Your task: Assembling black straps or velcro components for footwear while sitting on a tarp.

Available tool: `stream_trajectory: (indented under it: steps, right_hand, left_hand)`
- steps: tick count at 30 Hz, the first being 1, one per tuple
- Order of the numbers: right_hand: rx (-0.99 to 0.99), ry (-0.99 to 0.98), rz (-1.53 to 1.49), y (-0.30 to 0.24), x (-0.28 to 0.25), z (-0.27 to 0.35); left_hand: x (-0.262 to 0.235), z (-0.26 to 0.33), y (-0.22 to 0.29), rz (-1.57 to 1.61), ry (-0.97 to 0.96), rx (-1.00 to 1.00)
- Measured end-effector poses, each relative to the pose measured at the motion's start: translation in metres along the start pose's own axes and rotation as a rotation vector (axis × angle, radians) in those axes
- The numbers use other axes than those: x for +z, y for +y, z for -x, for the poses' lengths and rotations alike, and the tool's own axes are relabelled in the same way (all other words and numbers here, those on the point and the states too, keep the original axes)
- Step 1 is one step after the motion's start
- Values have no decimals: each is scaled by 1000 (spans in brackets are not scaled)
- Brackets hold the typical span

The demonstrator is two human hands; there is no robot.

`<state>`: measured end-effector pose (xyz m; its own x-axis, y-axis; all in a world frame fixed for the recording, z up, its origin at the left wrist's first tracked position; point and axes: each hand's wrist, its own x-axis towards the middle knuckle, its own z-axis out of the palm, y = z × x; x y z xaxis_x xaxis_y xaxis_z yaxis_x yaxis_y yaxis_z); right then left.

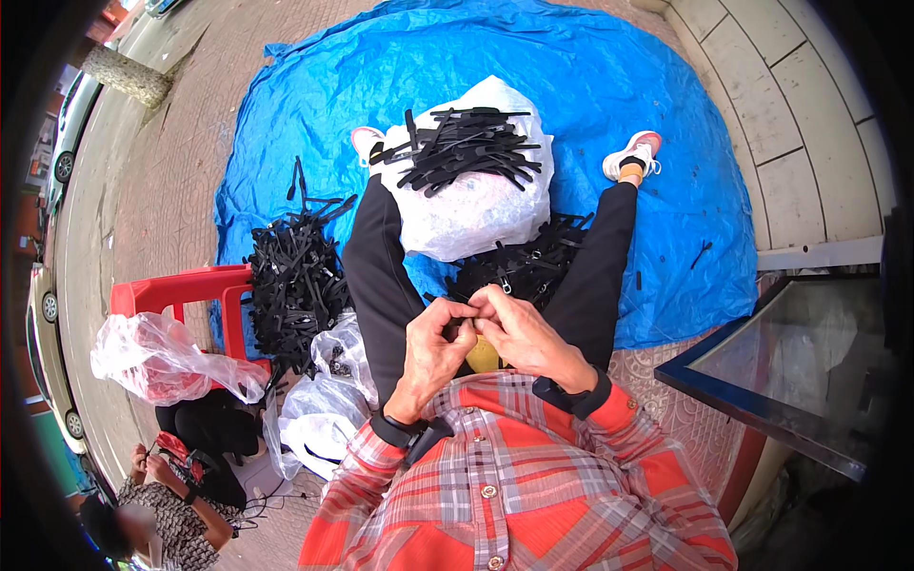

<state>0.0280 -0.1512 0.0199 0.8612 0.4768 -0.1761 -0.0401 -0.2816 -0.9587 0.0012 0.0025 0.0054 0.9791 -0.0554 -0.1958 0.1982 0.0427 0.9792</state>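
Observation:
My left hand [436, 347] and my right hand [519, 328] meet in front of my belly, fingers pinched together. Something small and dark shows between the fingertips; its kind is mostly hidden. Just beyond, between my legs, lies a heap of black straps [533, 271], a few with shiny metal buckles. Farther out, a stuffed white plastic bag [466, 224] carries a pile of flat black strips [471, 152] on top. Under my hands a yellow rounded thing [484, 356] is partly visible.
A blue tarp [666, 257] covers the ground. Left are another heap of black straps [297, 285], a red plastic stool [186, 290] and clear plastic bags [157, 357]. A co-worker [181, 495] sits lower left. A blue-framed glass panel [781, 357] stands at right, below a tiled wall [795, 124].

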Motion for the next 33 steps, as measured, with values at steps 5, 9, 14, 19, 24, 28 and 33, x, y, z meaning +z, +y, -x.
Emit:
stream_trajectory:
  steps: [5,9,14,19,24,28,33]
  right_hand:
    - [54,7,-210,4,-5,3]
    - [-29,29,-349,-5,0,1]
    - [41,7,-430,-5,-5,-1]
    - [318,6,-675,3,-8,-2]
    - [207,80,-719,3,-8,2]
    - [202,114,-709,8,-7,2]
    - [181,106,-642,5,-7,3]
  left_hand:
    - [-14,-4,0,275,-157,-97]
    - [-14,-9,0,296,-187,-52]
    - [-15,-9,-9,172,-167,-105]
    - [-5,-7,-6,162,-132,-46]
    - [-5,-8,-16,126,-137,30]
    - [-4,-8,-17,118,-134,47]
    - [-6,-8,-15,135,-142,38]
